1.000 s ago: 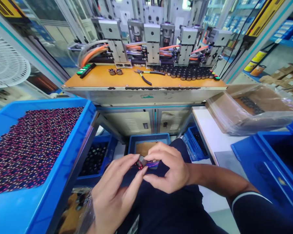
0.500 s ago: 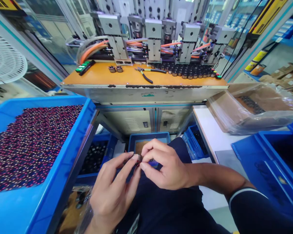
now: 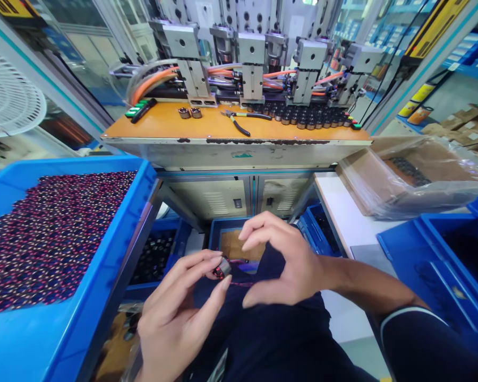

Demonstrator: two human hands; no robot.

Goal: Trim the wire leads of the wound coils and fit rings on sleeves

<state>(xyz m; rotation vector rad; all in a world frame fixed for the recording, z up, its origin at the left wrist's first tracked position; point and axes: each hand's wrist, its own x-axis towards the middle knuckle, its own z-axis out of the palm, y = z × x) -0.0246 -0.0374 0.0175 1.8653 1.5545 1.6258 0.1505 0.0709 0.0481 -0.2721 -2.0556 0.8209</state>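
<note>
A small round metal part with red wire in it, like a motor stator [image 3: 224, 267], is held above my lap. The fingertips and thumb of my left hand [image 3: 177, 313] pinch it by its edge. My right hand [image 3: 287, 262] hovers just to the right, thumb and fingers spread apart, with nothing in it. Thin reddish wire strands show between the two hands, near the part. To my left, a blue bin [image 3: 141, 199] holds a mass of similar parts with red wire.
Cutting pliers [image 3: 239, 120], two loose metal rings [image 3: 190, 113] and rows of dark cylindrical parts [image 3: 306, 115] lie on the orange bench [image 3: 159, 124] under the machine. A plastic-lined cardboard box [image 3: 366, 175] and a blue crate [image 3: 422, 249] stand at right. Below are more blue bins [image 3: 217, 231].
My right hand has let go of the part and drawn back to the right, its fingers opening. My left hand keeps the part and has tilted it.
</note>
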